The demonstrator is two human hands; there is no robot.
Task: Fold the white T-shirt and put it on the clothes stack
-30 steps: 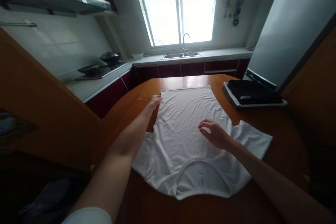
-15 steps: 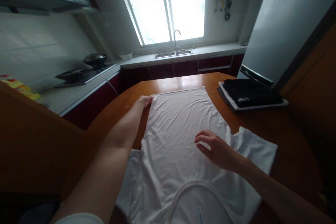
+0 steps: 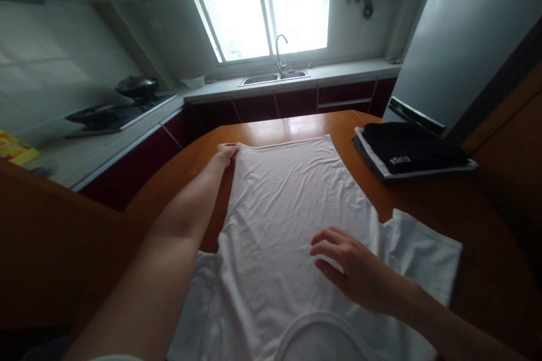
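A white T-shirt [image 3: 279, 203] lies spread on the wooden table, its neckline toward me and its hem at the far side. Light wrinkles run across its body, and both short sleeves stick out to the sides. At the far left corner of the hem, my left hand [image 3: 228, 150] is closed on the fabric with the arm stretched out. My right hand [image 3: 345, 259] is over the middle of the shirt's chest, fingers loosely curved and apart, holding nothing. Whether its fingertips touch the cloth I cannot tell.
Folded dark and white clothes [image 3: 415, 149] are stacked on the right of the table [image 3: 292, 124], near the fridge [image 3: 449, 39]. Beyond stands a counter with a sink [image 3: 275, 78] under the window. A stove with a wok [image 3: 138, 87] is at the left.
My left hand has shifted slightly left, with the hem corner drawn out that way. My right hand stays over the chest of the shirt. The view has tilted a little downward.
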